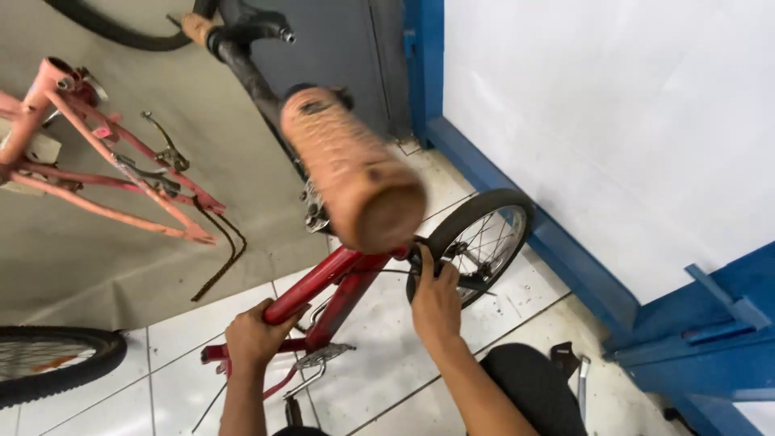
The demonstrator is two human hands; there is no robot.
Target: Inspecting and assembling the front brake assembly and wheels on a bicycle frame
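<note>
One head-worn view, looking steeply down from close above a red bicycle frame (pixel 323 282); the brown handlebar grip (pixel 355 173) looms blurred right under the lens, white tiled floor (pixel 517 323) below.

A white tiled floor (pixel 387 387) carries a red bicycle (pixel 339 282), a beige mat (pixel 121 258) along its far edge bearing a pink frame (pixel 97 161), and a black wheel (pixel 48 359) at the left.

The near bicycle frame tube (pixel 323 278) is glossy red, its small wheel's rubber tyre (pixel 476 211) black around silver spokes. The ribbed handlebar grip (pixel 351 169) is dusty orange-tan (blurred). Far left, a bare metal frame (pixel 105 157) is faded pink. The right-hand steel wall framing (pixel 557 242) is blue, the floor tiles (pixel 379 379) white.
</note>
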